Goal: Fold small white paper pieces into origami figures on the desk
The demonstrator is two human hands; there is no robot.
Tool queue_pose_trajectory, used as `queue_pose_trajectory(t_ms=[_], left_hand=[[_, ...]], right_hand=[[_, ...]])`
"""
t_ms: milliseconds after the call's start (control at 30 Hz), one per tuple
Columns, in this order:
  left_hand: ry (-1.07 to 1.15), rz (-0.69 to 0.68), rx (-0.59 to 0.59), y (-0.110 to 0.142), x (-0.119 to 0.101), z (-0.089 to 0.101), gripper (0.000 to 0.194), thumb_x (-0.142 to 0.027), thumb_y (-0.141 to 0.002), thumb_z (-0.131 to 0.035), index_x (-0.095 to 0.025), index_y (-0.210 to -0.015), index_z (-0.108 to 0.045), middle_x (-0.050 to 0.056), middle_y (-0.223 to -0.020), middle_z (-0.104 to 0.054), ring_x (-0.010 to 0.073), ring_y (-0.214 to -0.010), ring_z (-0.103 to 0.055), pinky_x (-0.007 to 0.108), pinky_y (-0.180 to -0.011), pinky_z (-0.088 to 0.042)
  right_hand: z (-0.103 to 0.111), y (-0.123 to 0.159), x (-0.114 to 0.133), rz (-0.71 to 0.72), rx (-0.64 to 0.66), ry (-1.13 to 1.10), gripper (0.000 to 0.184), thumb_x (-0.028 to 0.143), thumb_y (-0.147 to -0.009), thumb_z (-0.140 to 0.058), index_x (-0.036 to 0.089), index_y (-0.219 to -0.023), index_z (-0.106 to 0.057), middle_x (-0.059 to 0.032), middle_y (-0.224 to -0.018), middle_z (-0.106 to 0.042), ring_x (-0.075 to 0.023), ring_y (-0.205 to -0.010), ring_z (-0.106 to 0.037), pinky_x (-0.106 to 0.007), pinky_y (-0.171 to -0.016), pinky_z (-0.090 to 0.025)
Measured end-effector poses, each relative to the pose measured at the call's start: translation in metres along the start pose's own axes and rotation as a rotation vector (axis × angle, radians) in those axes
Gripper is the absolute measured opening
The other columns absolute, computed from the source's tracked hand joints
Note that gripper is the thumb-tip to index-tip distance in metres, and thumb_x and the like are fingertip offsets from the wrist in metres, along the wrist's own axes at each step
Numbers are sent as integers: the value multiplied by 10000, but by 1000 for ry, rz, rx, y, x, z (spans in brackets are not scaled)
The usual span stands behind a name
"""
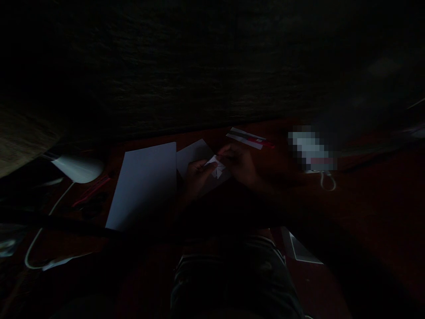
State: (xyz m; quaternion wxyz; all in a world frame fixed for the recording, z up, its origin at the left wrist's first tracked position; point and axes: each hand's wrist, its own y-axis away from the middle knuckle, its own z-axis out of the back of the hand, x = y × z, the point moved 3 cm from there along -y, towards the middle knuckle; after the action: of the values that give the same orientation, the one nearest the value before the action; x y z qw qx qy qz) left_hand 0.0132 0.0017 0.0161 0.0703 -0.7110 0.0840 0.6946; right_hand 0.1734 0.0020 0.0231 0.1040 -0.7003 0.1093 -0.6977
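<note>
In dim light, a small folded white paper (pixel 218 172) with dark creases or lines is held between my two hands. My left hand (pixel 195 175) pinches its left side, thumb on top. The fingers of my right hand (pixel 241 163) close on its upper right edge. Beneath both hands lies a flat sheet of paper (pixel 192 153), partly covered by them. To the left is a larger white sheet or pad (pixel 146 177). Just beyond my right hand rest a pale strip (pixel 234 133) and a red, slim tool (pixel 260 141) whose kind I cannot make out.
A white lamp-like cone (pixel 79 168) with a pale cord (pixel 61 197) stands at the left. Near it lie a red object (pixel 91 191) and dark scissor-like loops. At the right sits a blurred-out pale item (pixel 310 148) with a looped cord (pixel 328 182). A dark wall rises behind.
</note>
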Motion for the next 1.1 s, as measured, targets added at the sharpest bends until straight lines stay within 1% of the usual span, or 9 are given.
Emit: queue_pose_trajectory(t_ms=[100, 300, 467, 633, 767, 833, 933, 1033, 1100], left_hand=[[-12, -1, -5, 0, 0, 1, 337, -499, -727, -860, -179, -732, -755, 15, -683, -719, 142, -612, -607, 263, -587, -464], [-48, -22, 24, 0, -2, 0, 334, -495, -749, -830, -182, -697, -725, -1, -636, -669, 131, -580, -567, 261, -555, -420], [-31, 58, 6, -1, 2, 1, 324, -471, -700, -853, -171, -726, -733, 6, -665, -693, 133, -595, -584, 253, -558, -421], [-52, 64, 6, 0, -1, 0, 322, -456, -689, -847, -158, -705, -726, -4, -642, -670, 118, -589, -559, 238, -557, -398], [-31, 63, 7, 0, -3, 0, 328, -464, -679, -847, -162, -698, -721, -5, -642, -665, 121, -591, -560, 240, -558, -409], [-35, 66, 4, 0, -2, 1, 334, -468, -671, -846, -163, -689, -713, -9, -626, -648, 120, -578, -547, 240, -547, -401], [-46, 53, -7, -1, -2, 2, 350, -481, -661, -847, -160, -679, -709, -10, -617, -635, 117, -574, -529, 238, -542, -383], [-53, 47, -23, -1, -3, 3, 390, -513, -656, -855, -154, -653, -702, -10, -608, -616, 111, -579, -510, 234, -539, -363], [-45, 49, -30, -1, -4, 2, 418, -538, -655, -861, -154, -639, -696, -11, -601, -602, 107, -578, -495, 233, -530, -351]], right_hand=[[1, 0, 0, -7, -5, 15, 214, 363, -823, -763, 221, -905, -626, -22, -851, -710, -172, -787, -697, -286, -650, -559], [1, 2, 5, -24, 19, 20, 227, 322, -838, -748, 232, -983, -598, 3, -820, -681, -150, -707, -651, -272, -592, -550], [0, 3, 8, -48, 24, -30, 225, 261, -805, -725, 226, -989, -602, 5, -809, -681, -146, -687, -641, -253, -553, -525], [1, 1, 8, -43, 44, -16, 190, 254, -807, -725, 224, -970, -633, -6, -828, -699, -155, -723, -643, -263, -594, -529], [2, 0, 8, -28, 79, 6, 162, 274, -834, -713, 218, -978, -665, -19, -870, -714, -165, -798, -670, -290, -702, -551], [2, 0, 8, -23, 107, 20, 158, 286, -853, -699, 211, -990, -684, -28, -896, -722, -168, -830, -676, -296, -745, -545], [3, 1, 10, -16, 161, 95, 144, 329, -890, -671, 199, -942, -707, -31, -890, -728, -169, -824, -666, -292, -747, -516], [5, 1, 10, -12, 214, 204, 188, 365, -904, -671, 188, -848, -702, -24, -820, -714, -168, -781, -645, -288, -725, -480], [7, 1, 10, -5, 218, 264, 211, 368, -907, -670, 185, -803, -691, -15, -767, -695, -160, -739, -623, -284, -700, -451]])
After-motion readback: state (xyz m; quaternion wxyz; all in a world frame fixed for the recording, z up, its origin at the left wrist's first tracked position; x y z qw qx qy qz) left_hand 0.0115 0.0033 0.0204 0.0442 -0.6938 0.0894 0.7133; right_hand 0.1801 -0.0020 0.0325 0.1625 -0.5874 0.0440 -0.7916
